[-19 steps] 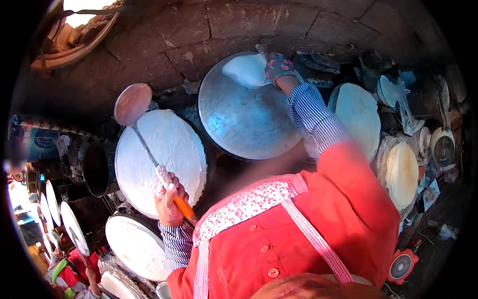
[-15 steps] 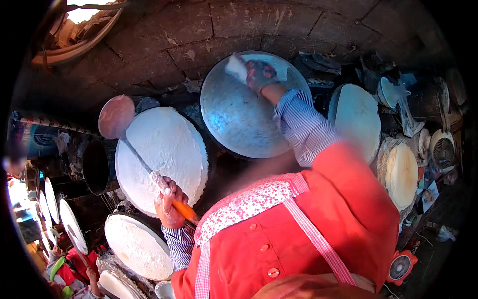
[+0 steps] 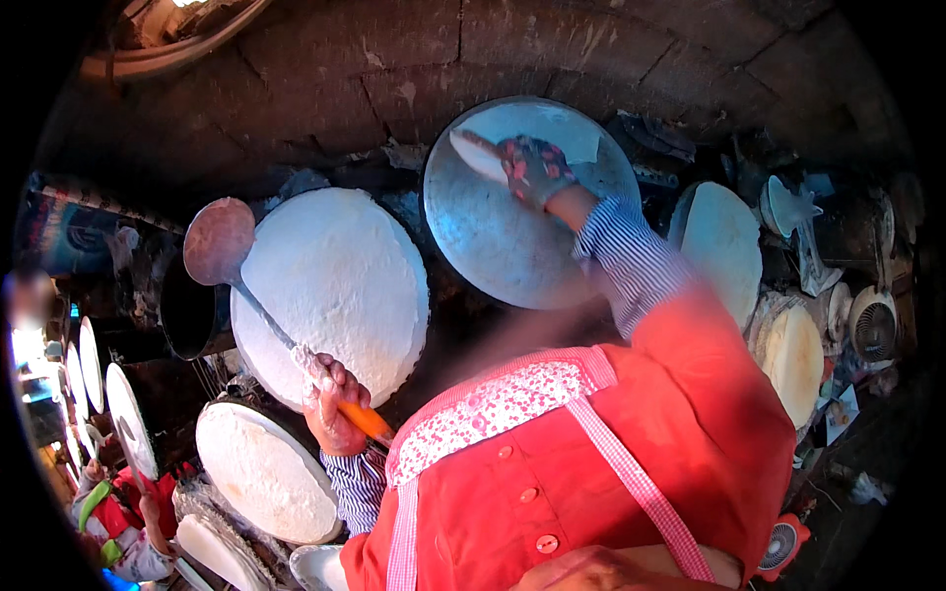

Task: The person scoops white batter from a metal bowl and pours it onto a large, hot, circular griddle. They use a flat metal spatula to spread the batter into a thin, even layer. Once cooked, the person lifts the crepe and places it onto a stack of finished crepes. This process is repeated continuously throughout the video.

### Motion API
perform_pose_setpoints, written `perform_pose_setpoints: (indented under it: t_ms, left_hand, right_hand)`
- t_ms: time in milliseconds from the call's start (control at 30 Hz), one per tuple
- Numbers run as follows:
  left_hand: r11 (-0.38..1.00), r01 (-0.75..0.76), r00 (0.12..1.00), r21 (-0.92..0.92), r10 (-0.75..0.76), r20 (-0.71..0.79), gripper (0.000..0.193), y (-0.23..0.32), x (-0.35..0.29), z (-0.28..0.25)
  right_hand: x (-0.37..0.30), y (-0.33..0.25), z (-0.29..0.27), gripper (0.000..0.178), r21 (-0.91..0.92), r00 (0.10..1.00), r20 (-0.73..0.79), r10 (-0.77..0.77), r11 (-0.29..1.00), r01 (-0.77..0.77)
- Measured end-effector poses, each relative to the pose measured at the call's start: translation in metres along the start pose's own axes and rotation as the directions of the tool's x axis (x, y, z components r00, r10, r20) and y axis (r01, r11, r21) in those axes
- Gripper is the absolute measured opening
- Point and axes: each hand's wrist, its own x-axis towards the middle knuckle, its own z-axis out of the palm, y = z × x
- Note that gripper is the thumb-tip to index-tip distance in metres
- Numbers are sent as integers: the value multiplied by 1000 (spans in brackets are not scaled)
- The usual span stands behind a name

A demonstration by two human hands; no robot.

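My left hand (image 3: 337, 402) is closed round the orange-handled end of a long metal ladle (image 3: 219, 242). White paste clings to the shaft by my fingers. The ladle's round bowl is raised, overlapping the left edge of a round griddle (image 3: 330, 295) covered with a white, rough-edged layer. Over the far part of a second round grey griddle (image 3: 483, 241), my right hand (image 3: 537, 172), apparently in a flower-patterned glove, grips a whitish flat piece (image 3: 479, 155) whose kind I cannot make out. Beyond that hand a pale patch (image 3: 562, 128) lies on the metal.
A third white-covered griddle (image 3: 266, 473) lies at lower left. To the right are a half-covered griddle (image 3: 724, 251), a stack of pale round sheets (image 3: 791, 364) and small fans (image 3: 874, 325). A dark wall (image 3: 414, 98) rises behind. Another person (image 3: 128, 512) is at far left.
My right hand and the whitish piece have come slightly nearer across the grey griddle. The ladle bowl has shifted a little left and nearer relative to the white-covered griddle. The whole view has shifted.
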Motion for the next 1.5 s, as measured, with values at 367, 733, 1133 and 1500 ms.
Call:
perform_pose_setpoints:
  t_ms: [367,733,1133,1500]
  left_hand:
    - [998,-57,998,-9,57,7,42,-1,-15,4]
    - [982,-185,978,-45,180,-106,40,-29,-75,23]
    - [951,-294,946,-95,275,-174,41,-73,-138,55]
    - [931,-348,924,-112,320,-211,40,-102,-169,79]
  right_hand:
    - [55,28,10,21,-27,990,-139,-15,1000,11]
    - [-55,52,21,20,135,844,-4,-536,836,531]
    - [-8,13,8,22,-11,726,72,-684,728,686]
    - [-28,117,25,22,134,531,-149,-834,515,846]
